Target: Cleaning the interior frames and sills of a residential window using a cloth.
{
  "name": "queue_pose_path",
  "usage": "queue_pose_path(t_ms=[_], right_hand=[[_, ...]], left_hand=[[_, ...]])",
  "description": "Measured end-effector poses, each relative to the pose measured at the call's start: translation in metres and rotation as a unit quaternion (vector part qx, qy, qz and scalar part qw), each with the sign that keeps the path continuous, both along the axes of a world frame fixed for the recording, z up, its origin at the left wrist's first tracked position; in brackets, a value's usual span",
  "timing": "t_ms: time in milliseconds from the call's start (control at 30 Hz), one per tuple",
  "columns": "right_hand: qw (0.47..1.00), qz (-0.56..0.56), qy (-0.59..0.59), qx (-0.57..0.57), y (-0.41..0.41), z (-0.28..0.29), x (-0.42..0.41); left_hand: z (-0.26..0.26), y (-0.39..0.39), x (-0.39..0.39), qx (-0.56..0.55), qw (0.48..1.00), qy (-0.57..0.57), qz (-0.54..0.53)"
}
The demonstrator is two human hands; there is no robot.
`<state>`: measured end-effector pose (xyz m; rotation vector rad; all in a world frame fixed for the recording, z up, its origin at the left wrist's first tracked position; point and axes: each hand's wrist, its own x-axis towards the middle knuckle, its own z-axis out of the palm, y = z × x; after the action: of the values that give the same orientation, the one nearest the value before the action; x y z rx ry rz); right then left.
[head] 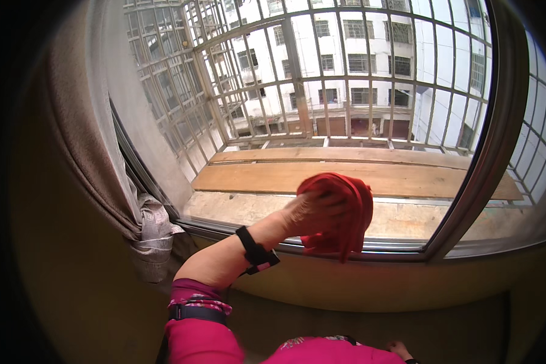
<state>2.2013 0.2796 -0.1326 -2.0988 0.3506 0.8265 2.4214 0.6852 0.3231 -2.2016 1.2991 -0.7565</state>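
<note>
My left hand (316, 211) reaches up and forward with a folded red cloth (359, 204) gripped under its fingers, in front of the lower part of a window pane. The cloth's lower end hangs over the metal window track (391, 245). Whether the cloth touches the glass cannot be told. A black strap (251, 245) with a small device circles my left wrist. My right hand (398, 349) is low at the bottom edge, beside my pink top, small and partly hidden; its fingers are hard to make out.
A curtain (79, 150), tied in a knot (152, 245), hangs at the left. The dark window frame (491, 136) rises at the right. Beyond the glass lie wooden planks (273, 177) on a ledge, with a metal security grille (300, 82) behind them. A yellowish wall (368, 286) runs below the window.
</note>
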Motion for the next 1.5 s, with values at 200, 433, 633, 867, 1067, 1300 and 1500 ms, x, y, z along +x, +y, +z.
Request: queue_pose_path(t_ms=[200, 433, 633, 867, 1067, 1300, 1500], right_hand=[[0.995, -0.052, 0.061, -0.061, -0.022, 0.009, -0.039], [0.994, -0.072, 0.062, -0.062, -0.025, -0.004, -0.039], [0.997, -0.022, 0.068, -0.028, 0.003, 0.010, -0.016], [0.982, 0.093, 0.006, -0.164, -0.016, -0.023, 0.021], [0.985, 0.115, -0.017, -0.127, 0.002, -0.056, 0.059], [0.994, 0.046, 0.007, -0.103, -0.013, -0.062, 0.014], [0.989, 0.045, 0.059, -0.127, -0.042, -0.076, -0.033]], left_hand=[[0.091, 0.142, -0.007, -0.364, 0.878, -0.284, 0.128], [-0.020, 0.304, 0.015, -0.946, 0.266, -0.100, 0.156], [-0.111, 0.328, -0.003, -0.984, 0.159, -0.023, 0.075], [-0.070, 0.100, 0.011, -0.584, 0.761, -0.230, 0.165], [-0.107, 0.021, -0.015, -0.277, 0.957, -0.088, 0.023], [-0.035, 0.113, -0.021, -0.285, 0.947, -0.139, 0.059], [-0.007, 0.297, -0.008, -0.571, 0.733, -0.288, 0.231]])
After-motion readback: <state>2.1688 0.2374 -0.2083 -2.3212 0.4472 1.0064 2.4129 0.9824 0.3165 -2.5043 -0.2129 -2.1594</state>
